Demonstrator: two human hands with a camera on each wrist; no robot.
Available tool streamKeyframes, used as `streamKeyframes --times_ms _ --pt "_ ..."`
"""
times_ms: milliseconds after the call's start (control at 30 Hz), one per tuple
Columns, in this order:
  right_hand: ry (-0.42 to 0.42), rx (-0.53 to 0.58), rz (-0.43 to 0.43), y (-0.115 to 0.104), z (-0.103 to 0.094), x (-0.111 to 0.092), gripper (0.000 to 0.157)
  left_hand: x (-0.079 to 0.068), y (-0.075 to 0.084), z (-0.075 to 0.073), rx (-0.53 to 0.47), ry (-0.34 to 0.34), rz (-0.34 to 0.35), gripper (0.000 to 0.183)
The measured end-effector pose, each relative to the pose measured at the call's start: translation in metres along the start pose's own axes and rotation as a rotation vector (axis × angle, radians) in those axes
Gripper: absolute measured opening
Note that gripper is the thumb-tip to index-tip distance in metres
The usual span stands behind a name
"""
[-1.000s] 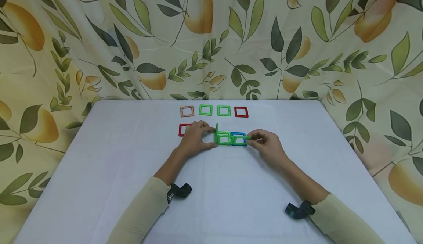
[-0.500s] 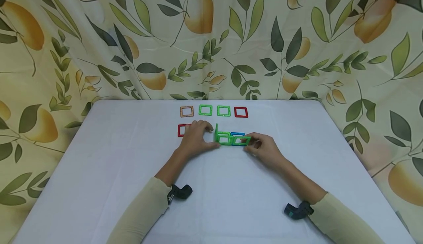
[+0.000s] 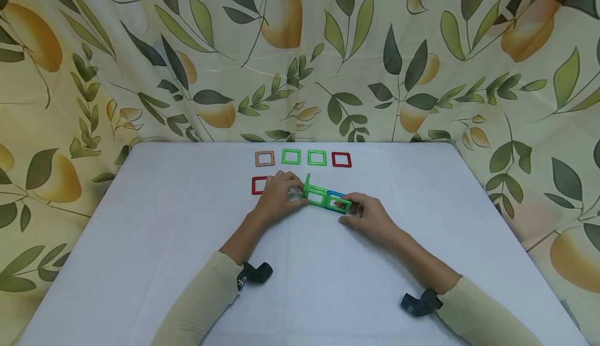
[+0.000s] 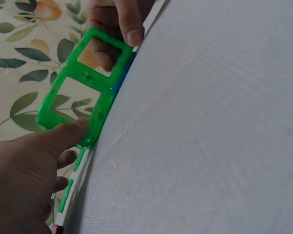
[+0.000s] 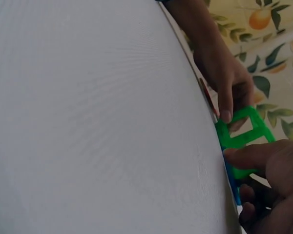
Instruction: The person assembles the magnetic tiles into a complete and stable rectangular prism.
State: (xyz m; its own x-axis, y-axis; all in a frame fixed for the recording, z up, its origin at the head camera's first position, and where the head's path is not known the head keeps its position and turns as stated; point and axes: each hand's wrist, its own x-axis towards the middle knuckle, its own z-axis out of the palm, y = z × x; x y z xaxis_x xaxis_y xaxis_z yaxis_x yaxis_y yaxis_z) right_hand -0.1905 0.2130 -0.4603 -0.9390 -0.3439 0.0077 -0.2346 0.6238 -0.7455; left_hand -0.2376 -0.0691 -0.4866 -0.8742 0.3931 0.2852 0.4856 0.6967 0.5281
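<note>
In the middle of the table stands a joined group of magnetic tiles. Two green magnetic tiles [image 4: 88, 75] stand side by side as its front. A blue magnetic tile [image 3: 335, 194] lies low behind the right one, and another green tile [image 3: 307, 185] rises at the left end. My left hand [image 3: 278, 195] pinches the left end, its thumb on the front tile's lower corner in the left wrist view. At the other end my right hand [image 3: 372, 215] holds the right front tile, thumb in front and fingers behind, partly hidden by the frame.
Along the far side of the white table [image 3: 300, 283] lies a row with an orange tile [image 3: 264, 152], two green tiles [image 3: 291, 150] and a red tile [image 3: 341, 153]. Another red tile [image 3: 253, 185] lies partly behind my left hand. A fruit-patterned curtain [image 3: 300, 75] hangs beyond.
The right front green tile has tipped from nearly flat to upright. The group has turned, its right end coming nearer, and my right hand has shifted left and closer.
</note>
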Motion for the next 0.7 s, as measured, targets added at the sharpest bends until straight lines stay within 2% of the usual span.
streamKeyframes --times_ms 300,700 --pt "-0.032 -0.040 -0.056 -0.012 0.010 -0.005 0.043 -0.002 0.002 -0.001 -0.013 0.018 -0.037 0.029" --pt "-0.069 -0.027 -0.070 -0.024 0.022 -0.010 0.046 -0.003 0.007 -0.003 -0.048 0.044 -0.103 0.025"
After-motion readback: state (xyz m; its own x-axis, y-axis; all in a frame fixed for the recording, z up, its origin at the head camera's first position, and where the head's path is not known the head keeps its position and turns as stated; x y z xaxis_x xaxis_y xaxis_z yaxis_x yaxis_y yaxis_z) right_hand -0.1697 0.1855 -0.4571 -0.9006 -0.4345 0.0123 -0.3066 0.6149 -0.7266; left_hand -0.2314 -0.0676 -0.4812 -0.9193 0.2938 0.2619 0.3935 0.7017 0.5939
